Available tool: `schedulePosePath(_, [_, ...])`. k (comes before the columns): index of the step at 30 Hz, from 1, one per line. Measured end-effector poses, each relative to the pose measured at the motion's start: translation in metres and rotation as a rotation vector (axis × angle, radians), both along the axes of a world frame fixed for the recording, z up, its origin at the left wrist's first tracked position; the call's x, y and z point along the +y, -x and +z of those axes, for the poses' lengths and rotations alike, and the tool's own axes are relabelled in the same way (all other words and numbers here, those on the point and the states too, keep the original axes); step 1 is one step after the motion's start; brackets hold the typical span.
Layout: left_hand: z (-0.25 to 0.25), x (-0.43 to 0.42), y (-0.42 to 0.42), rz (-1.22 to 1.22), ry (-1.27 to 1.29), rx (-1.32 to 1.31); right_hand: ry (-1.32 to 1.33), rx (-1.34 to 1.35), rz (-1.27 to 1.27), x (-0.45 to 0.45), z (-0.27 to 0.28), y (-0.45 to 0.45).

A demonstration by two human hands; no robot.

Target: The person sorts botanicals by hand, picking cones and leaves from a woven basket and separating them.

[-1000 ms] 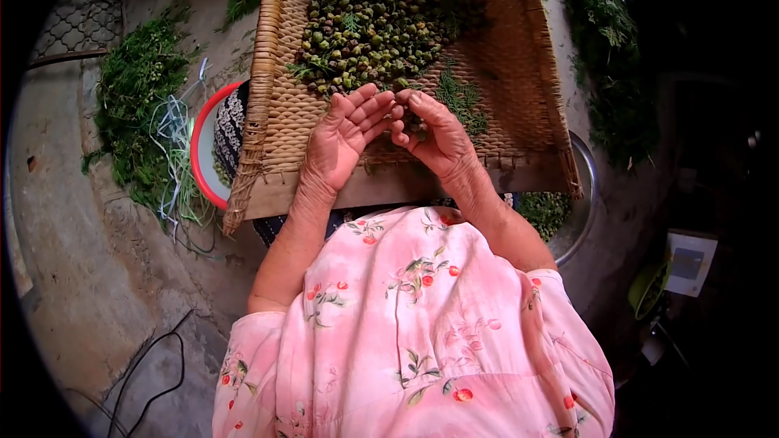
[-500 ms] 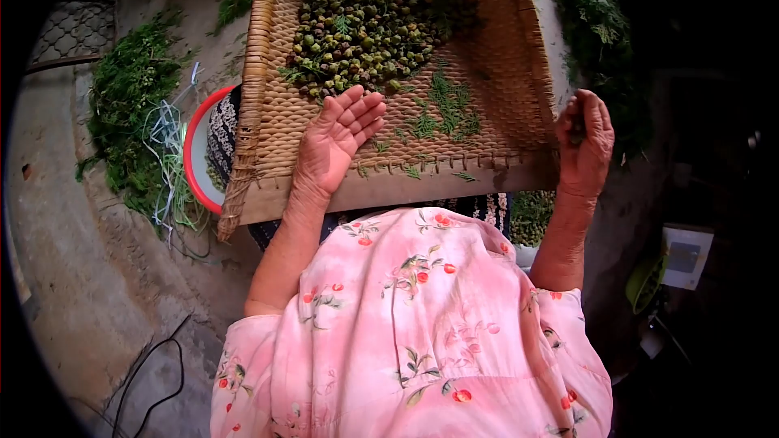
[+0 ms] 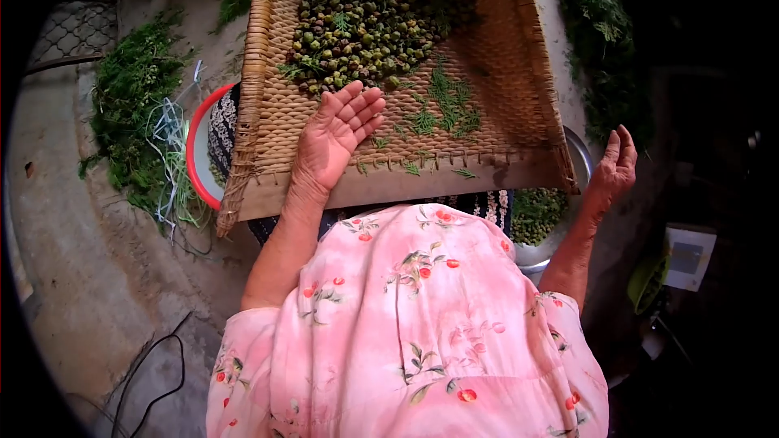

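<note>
A woven wicker winnowing basket lies across my lap, its flat wooden edge toward me. In it sits a heap of small greenish-brown cones, and loose green leaf sprigs are scattered nearer its front. My left hand rests palm up over the basket, just below the heap, fingers stretched out and holding nothing. Beyond the basket's right side is my right hand, in the air with fingers extended and nothing visible in them. Below it, a metal basin containing green bits is partly covered by the basket.
A red-rimmed basin stands under the basket's left side. Beside it are tangled plastic strings and a pile of green branches. More branches lie at the upper right. A black cable runs over the floor at lower left.
My right hand has swung outward to the right and down, away from the basket's edge, and its curled fingers have straightened. The metal basin shows more. My left hand has barely moved.
</note>
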State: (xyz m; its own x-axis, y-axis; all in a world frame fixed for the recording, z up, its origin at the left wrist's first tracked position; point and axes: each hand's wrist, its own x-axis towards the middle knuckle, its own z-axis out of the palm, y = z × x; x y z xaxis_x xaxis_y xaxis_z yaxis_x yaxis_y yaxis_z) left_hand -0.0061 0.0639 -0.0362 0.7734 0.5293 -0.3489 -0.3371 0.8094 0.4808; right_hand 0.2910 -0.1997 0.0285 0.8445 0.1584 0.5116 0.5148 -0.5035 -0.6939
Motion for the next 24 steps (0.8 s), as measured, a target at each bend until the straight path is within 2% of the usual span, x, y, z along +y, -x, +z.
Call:
schedulePosePath(2, [0.000,0.000,0.001,0.005,0.005,-0.005,-0.295,0.308,0.244,0.048,0.020,0.039])
schedulePosePath(4, [-0.001,0.000,0.001,0.003,0.005,-0.001,-0.376,0.589,0.559,0.083,0.018,0.068])
schedulePosePath(6, [-0.001,-0.001,0.001,-0.005,-0.008,-0.009,-0.614,1.205,0.907,0.113,-0.004,0.094])
schedulePosePath(8, [0.003,-0.003,0.000,0.013,-0.074,0.027,-0.761,1.744,1.018,0.139,-0.025,0.125])
schedulePosePath(10, [-0.003,-0.001,0.003,-0.003,-0.064,0.013,-0.775,1.949,0.946,0.159,-0.027,0.156])
schedulePosePath(13, [0.000,-0.003,0.003,-0.056,-0.058,-0.007,-0.913,2.123,1.045,0.164,-0.063,0.168])
schedulePosePath(16, [0.001,-0.005,0.003,-0.079,-0.141,-0.019,-0.894,2.139,1.056,0.163,-0.058,0.172])
schedulePosePath(18, [0.006,-0.010,-0.001,-0.039,-0.131,0.012,-0.915,2.156,1.062,0.164,-0.060,0.174])
schedulePosePath(20, [0.006,-0.013,-0.003,0.025,-0.300,0.143,-0.936,2.173,1.067,0.164,-0.060,0.177])
schedulePosePath(24, [0.000,-0.016,-0.004,0.168,-0.415,0.249,-0.910,2.202,1.027,0.161,-0.054,0.191])
